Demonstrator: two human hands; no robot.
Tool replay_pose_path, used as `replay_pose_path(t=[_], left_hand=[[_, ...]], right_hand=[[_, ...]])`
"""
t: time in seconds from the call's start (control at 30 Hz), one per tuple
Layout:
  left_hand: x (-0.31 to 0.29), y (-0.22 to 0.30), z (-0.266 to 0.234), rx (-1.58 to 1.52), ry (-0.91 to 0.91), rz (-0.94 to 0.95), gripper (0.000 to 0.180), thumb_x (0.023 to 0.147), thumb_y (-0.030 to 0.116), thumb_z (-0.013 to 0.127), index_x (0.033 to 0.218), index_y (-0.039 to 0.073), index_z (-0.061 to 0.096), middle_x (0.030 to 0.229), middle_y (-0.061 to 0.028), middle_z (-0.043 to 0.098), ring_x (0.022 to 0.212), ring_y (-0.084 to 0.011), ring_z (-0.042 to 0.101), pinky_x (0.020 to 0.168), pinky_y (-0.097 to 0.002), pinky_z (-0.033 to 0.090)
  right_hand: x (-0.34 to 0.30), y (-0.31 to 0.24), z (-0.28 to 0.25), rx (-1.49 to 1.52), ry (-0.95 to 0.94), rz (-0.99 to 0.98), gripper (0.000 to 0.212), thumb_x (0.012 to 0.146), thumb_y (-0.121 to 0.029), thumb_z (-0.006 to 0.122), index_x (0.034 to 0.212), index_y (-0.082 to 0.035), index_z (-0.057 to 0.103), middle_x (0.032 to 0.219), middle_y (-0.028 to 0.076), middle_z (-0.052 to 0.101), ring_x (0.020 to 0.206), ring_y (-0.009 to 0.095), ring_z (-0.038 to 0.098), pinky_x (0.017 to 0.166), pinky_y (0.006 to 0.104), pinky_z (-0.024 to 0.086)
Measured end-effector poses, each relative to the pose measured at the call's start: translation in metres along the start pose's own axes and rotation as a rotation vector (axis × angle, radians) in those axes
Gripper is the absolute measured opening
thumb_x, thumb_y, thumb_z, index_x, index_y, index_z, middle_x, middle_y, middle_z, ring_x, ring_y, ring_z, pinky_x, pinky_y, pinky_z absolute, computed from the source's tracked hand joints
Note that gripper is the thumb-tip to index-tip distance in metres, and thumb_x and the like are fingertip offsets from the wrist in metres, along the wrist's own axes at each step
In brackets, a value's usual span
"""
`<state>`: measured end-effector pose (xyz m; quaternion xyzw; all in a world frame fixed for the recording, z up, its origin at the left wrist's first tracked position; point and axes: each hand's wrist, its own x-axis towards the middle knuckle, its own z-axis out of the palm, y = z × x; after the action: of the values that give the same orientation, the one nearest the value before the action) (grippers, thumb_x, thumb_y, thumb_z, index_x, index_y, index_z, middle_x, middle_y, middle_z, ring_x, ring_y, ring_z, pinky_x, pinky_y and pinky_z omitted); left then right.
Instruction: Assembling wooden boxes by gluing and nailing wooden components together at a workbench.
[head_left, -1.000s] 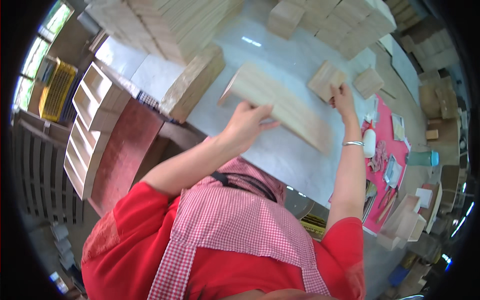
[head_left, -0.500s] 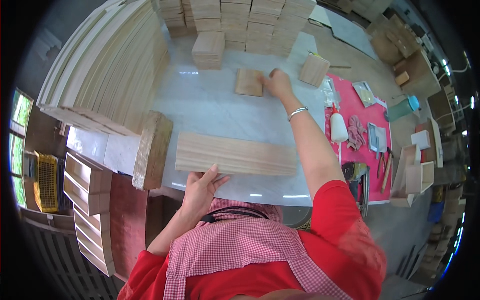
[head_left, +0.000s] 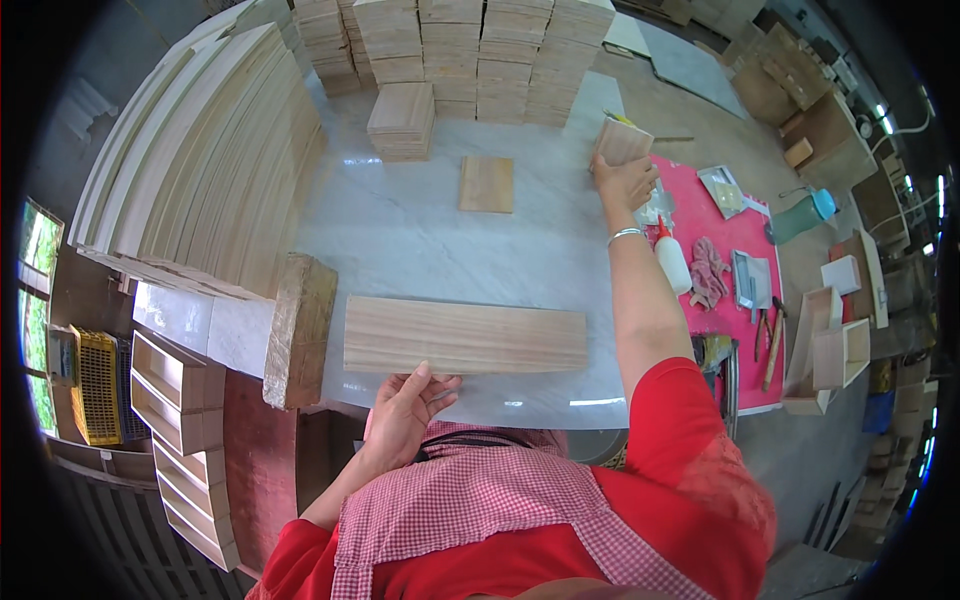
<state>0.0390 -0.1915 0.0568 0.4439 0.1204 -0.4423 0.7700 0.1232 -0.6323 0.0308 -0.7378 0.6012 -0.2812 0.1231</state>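
A long, flat wooden board (head_left: 465, 335) lies across the near part of the pale table. My left hand (head_left: 408, 405) pinches its near edge, thumb on top and fingers underneath. At the table's right side, my right hand (head_left: 626, 182) is closed round the near side of a small wooden block (head_left: 625, 143); a bit of yellow shows at the block's top, and some fingertips are hidden. A thin square wood panel (head_left: 486, 185) rests alone mid-table, beyond the long board.
Tall stacks of wood blocks (head_left: 450, 55) and one short stack (head_left: 401, 122) stand at the back. Upright boards (head_left: 200, 160) fill the left, near a wrapped block (head_left: 300, 330). A pink mat (head_left: 735, 340) at right carries a white glue bottle (head_left: 672, 262), a cloth (head_left: 708, 275) and a hammer (head_left: 774, 350).
My right hand has left the small square panel and moved right to the wooden block. My left hand stays at the long board's edge. The whole view has shifted slightly.
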Motion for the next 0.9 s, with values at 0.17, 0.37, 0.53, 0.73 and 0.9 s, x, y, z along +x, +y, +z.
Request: replay_pose_path(t=[0.17,0.37,0.53,0.73,0.9], left_hand=[[-0.003,-0.011,-0.004,0.002,0.054,-0.002,0.019,0.1,0.023,0.058,0.104,0.004,0.057,0.1,-0.0113,0.068,0.104,-0.0248,0.067,0.088,-0.0376,0.055],[-0.013,-0.02,-0.018,0.144,-0.143,-0.076,0.016,0.099,0.021,0.06,0.105,0.006,0.058,0.104,-0.0093,0.068,0.102,-0.0215,0.066,0.089,-0.0353,0.055],[-0.02,0.012,0.021,0.688,-0.4,0.084,0.024,0.097,0.017,0.063,0.113,0.001,0.058,0.11,-0.0098,0.066,0.103,-0.0165,0.064,0.092,-0.0324,0.053],[0.043,0.013,0.107,0.919,-0.307,0.676,0.047,0.094,0.026,0.067,0.13,-0.002,0.054,0.118,-0.01,0.064,0.109,-0.0163,0.06,0.095,-0.0339,0.049],[0.06,0.005,0.141,0.77,-0.565,0.238,0.051,0.095,0.024,0.065,0.136,-0.002,0.05,0.124,-0.01,0.06,0.11,-0.0161,0.057,0.095,-0.0324,0.049]], right_hand=[[0.01,0.023,0.0,0.111,0.107,-0.136,0.09,0.066,-0.044,0.084,0.13,0.005,0.045,0.126,0.023,0.051,0.113,0.036,0.055,0.098,0.0441,0.045],[-0.017,0.056,-0.053,1.11,-0.463,-0.284,0.073,0.084,-0.038,0.065,0.137,0.006,0.041,0.131,0.019,0.052,0.119,0.035,0.053,0.104,0.0448,0.042],[-0.117,0.063,-0.138,1.678,-0.74,-0.24,0.069,0.092,-0.037,0.045,0.145,0.006,0.034,0.143,0.019,0.046,0.129,0.036,0.049,0.109,0.05,0.038],[-0.175,0.081,-0.174,1.809,-1.036,-0.261,0.07,0.092,-0.035,0.041,0.15,0.002,0.027,0.147,0.021,0.042,0.134,0.036,0.045,0.112,0.0533,0.034],[-0.195,0.138,-0.173,1.499,-1.007,-0.073,0.069,0.089,-0.027,0.046,0.15,0.001,0.028,0.144,0.021,0.045,0.135,0.034,0.044,0.112,0.0493,0.035]])
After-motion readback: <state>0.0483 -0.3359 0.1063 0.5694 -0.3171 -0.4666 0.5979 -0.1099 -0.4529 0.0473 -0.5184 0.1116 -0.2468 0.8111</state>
